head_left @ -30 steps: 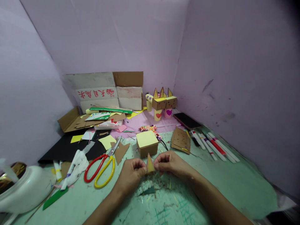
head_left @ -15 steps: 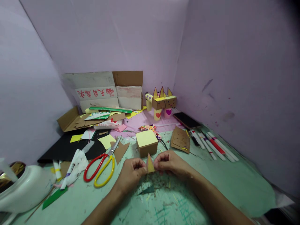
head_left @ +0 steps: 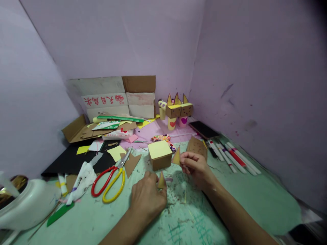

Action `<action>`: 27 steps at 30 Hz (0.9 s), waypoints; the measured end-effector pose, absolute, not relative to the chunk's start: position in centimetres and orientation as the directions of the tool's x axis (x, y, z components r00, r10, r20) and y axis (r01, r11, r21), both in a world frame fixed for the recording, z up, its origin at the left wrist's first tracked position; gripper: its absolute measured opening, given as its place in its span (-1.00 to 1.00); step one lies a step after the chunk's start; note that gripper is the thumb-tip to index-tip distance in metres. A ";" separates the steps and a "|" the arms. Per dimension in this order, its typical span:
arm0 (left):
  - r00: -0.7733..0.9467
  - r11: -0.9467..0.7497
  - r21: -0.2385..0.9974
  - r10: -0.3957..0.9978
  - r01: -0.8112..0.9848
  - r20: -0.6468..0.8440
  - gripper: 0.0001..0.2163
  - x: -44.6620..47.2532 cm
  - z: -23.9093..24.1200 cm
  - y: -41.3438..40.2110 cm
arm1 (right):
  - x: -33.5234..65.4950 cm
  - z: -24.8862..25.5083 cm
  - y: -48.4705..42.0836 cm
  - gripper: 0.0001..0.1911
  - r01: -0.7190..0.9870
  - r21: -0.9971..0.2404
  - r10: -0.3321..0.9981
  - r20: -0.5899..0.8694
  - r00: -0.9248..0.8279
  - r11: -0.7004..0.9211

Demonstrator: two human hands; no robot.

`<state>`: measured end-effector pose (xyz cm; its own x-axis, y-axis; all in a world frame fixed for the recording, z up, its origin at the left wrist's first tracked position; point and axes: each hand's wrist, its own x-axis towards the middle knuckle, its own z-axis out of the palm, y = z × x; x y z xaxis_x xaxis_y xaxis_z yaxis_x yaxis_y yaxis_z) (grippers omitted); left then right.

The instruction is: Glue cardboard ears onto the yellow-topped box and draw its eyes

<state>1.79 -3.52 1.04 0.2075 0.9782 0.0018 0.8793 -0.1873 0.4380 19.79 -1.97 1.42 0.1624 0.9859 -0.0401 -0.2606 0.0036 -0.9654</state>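
The right hand (head_left: 198, 166) has drawn one triangle (head_left: 176, 157) away from the left hand (head_left: 148, 194).

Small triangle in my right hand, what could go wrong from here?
Your right hand pinches the triangle near one edge, so it might slip. It could also bump the yellow-topped box close by. If your left hand shifts outward, it might nudge the scissors lying on that side.

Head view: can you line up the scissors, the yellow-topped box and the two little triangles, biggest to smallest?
1. Scissors
2. Yellow-topped box
3. Triangle in the right hand, triangle by the left hand: too alike to rank
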 end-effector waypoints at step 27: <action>0.143 -0.162 0.830 0.985 0.534 0.101 -0.94 -0.5 6.5 5.4 | 21.0 4.7 5.2 -0.85 0.271 -0.898 0.925 0.376 0.062 0.347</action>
<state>-0.48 5.36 6.55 0.1428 0.9846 0.1009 0.5340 -0.1625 0.8298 20.99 5.16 4.73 0.0620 0.9246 0.3758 0.2711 0.3468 -0.8979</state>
